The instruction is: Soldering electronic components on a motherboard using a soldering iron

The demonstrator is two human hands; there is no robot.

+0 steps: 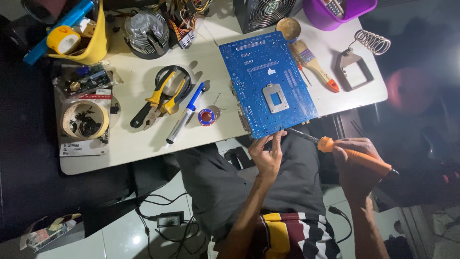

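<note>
A blue circuit board (268,81) lies solder-side up on the white table (211,57), overhanging its near edge. My left hand (266,154) is at the board's near edge, fingers apart and touching it from below. My right hand (355,160) grips an orange-handled soldering iron (354,154); its dark tip points left and reaches the board's near right corner. The iron's cable trails off to the right.
On the table lie yellow-handled pliers (160,96), a blue-and-silver pen tool (187,112), a small solder spool (207,116), a tape roll (85,120), a paintbrush (314,64), a soldering iron stand (357,62), a cooler fan (146,31), a purple bowl (335,12) and a yellow container (79,31). Cables and a power adapter (170,219) lie on the floor.
</note>
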